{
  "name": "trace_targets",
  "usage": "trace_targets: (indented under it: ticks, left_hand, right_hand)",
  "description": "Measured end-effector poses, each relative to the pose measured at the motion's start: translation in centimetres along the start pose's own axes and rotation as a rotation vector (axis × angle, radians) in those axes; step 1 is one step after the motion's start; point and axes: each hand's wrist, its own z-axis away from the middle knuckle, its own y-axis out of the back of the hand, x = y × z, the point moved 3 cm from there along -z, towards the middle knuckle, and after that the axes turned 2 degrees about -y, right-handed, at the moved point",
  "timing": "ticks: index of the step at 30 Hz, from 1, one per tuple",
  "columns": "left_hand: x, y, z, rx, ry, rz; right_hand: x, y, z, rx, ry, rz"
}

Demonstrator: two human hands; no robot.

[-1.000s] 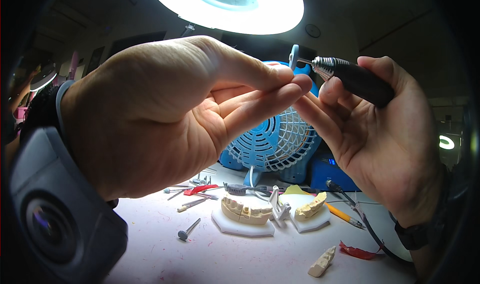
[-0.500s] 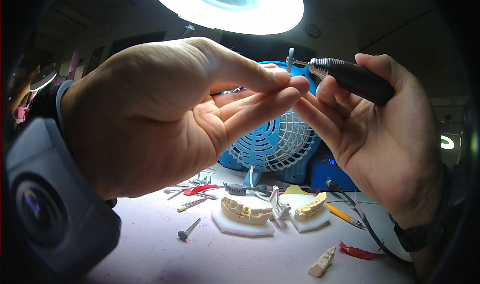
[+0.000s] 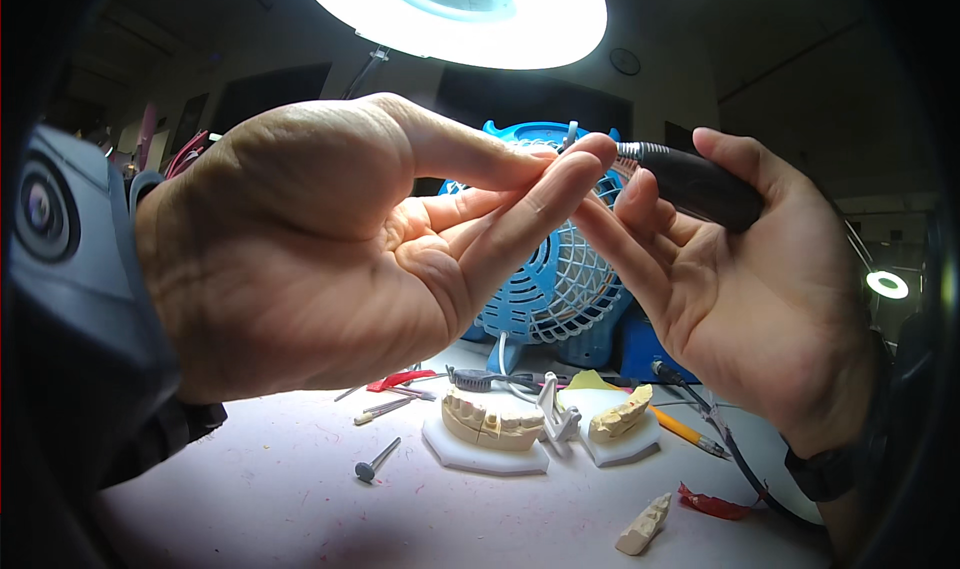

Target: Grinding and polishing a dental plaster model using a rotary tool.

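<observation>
In the middle, my left hand (image 3: 310, 234) is raised with thumb and fingertips pinched together; whatever they hold is hidden behind the fingers. My right hand (image 3: 755, 279) grips a black rotary handpiece (image 3: 705, 187) with a ribbed metal nose pointing left. A thin grey disc (image 3: 572, 133) at its tip shows just above the left fingertips, its lower part covered. The two hands meet at the fingers. Below them on the bench stands a hinged dental cast, one half a cream tooth row (image 3: 490, 424) on a white base, the other a shorter row (image 3: 622, 416).
Behind the hands stands a blue fan (image 3: 540, 289), with a bright ring lamp (image 3: 565, 34) overhead. On the bench lie a grey wheel bur (image 3: 375, 463), several other burs, a black brush (image 3: 484, 380), an orange pencil (image 3: 688, 434), a loose cast piece (image 3: 643, 526) and a red scrap (image 3: 712, 503).
My left wrist has turned and its fingers have shifted, covering more of the disc. The handpiece and disc have moved slightly down and left. Things on the bench stay put.
</observation>
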Motion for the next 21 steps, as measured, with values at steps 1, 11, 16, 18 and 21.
trace_targets:
  ticks: [1,11,16,18,21]
  left_hand:
    - [-0.1,0.0,0.0,0.003,0.014,0.015]
    - [-0.2,0.5,-0.4,-0.001,0.056,0.053]
    - [-0.2,0.5,-0.4,0.013,0.031,0.024]
    - [-0.2,0.4,-0.3,0.014,0.029,0.021]
    - [-0.2,0.4,-0.2,0.014,0.027,0.018]
  right_hand:
    - [-0.1,0.3,-0.2,0.032,-0.051,-0.026]
    - [-0.7,2.5,-1.7,-0.082,-0.233,-0.159]
    - [-0.6,2.4,-1.6,-0.054,-0.233,-0.153]
    - [-0.5,2.1,-1.5,-0.05,-0.192,-0.122]
    - [-0.3,1.8,-1.1,-0.055,-0.121,-0.056]
